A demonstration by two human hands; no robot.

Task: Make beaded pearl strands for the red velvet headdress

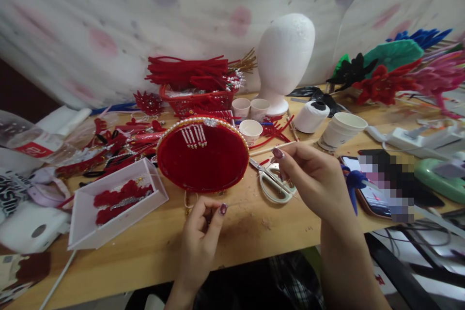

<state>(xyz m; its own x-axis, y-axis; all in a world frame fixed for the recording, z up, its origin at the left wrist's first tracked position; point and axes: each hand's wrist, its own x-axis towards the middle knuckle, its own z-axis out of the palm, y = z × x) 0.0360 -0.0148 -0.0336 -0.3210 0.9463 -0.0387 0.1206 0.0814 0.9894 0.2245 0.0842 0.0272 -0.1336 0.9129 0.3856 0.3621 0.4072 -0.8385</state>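
Note:
Above the table's near edge, my left hand (203,235) is closed in a pinch, with thumb pressed to forefinger. A faint thin line shows at its fingertips, too fine to name. My right hand (312,179), also pinched, is raised higher and to the right; whatever lies in its fingers is hidden or too small. Just beyond my left hand is a round red velvet piece (214,167) with a pearl-trimmed rim and short white beaded strands near its top. White-handled scissors (278,186) lie on the table between the piece and my right hand.
A white box (119,227) with red flower pieces sits at left. Behind are a red basket (199,102) of red stems, paper cups (250,131), a foam head (285,53) and a thread cone (312,117). A phone (366,189) and power strip (428,138) lie at right.

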